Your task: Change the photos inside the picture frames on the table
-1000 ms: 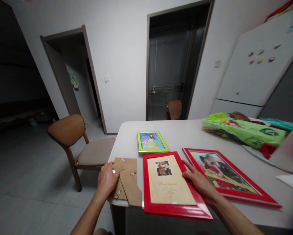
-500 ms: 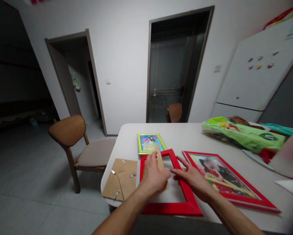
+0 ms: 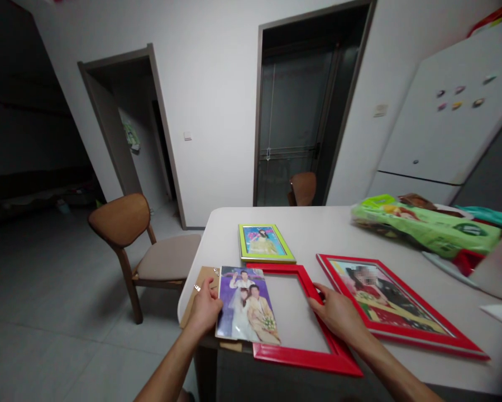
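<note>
My left hand pinches the left edge of a photo that shows several people against purple. The photo covers the left side of an empty red picture frame, and parts of the brown backing board with metal clips on the table. Around the right bar of that frame my right hand is closed, its thumb on the inner edge. Beyond them lies a small yellow-green framed picture. To the right of my right hand rests a second red frame with a photo in it.
A white table bears all these things. Green plastic packages lie at its far right. A wooden chair stands to the left, another chair behind the table. A white fridge is at the back right.
The left hand has moved left from over the empty frame, and the photo it holds now faces up. The right hand has gone from open fingers to a grip on the frame's right bar.
</note>
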Available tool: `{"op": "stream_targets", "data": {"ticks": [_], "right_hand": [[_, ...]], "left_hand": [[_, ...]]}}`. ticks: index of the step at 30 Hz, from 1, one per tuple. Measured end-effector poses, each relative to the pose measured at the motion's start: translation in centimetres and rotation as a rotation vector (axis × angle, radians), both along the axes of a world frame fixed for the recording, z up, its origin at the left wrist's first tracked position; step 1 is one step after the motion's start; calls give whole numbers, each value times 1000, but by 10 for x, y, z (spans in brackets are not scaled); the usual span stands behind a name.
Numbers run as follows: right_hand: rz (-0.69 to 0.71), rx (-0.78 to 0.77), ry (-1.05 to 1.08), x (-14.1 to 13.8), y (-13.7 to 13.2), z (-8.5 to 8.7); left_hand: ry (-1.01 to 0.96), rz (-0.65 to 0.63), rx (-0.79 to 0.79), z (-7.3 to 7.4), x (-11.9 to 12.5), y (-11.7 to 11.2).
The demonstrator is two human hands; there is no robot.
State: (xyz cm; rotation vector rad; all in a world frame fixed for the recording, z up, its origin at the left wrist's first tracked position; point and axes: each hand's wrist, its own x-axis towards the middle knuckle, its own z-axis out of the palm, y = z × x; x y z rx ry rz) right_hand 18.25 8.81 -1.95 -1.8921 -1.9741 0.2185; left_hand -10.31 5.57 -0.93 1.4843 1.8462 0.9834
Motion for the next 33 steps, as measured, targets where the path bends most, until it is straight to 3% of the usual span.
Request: {"op": "stream_targets", "data": {"ticks": [5,11,15,19,23,27,30,33], "right_hand": [[28,10,-52,2,1,-3],[101,184,69,-19,-9,6],[157,-21,453,-48,-15,6],[119,-270,766,-67,-11,1],[75,-410,956,-76,-5,5],[158,-563,1068,-84,-4,10],[178,-557,1159,-90,-4,14],[177,-435,1236,-95,-9,32]], "left_hand": [[178,-45,25,8,3,-6],[293,-104,77,5,3,-10],[332,-131,114,3,5,-14],[368,-149,160,1,7,-19],[376,-198,238,-1,10,-23],[320,-248,240,3,17,-33],[290,-404,231,5,26,-43],[299,-501,286,4,37,-49]]}}
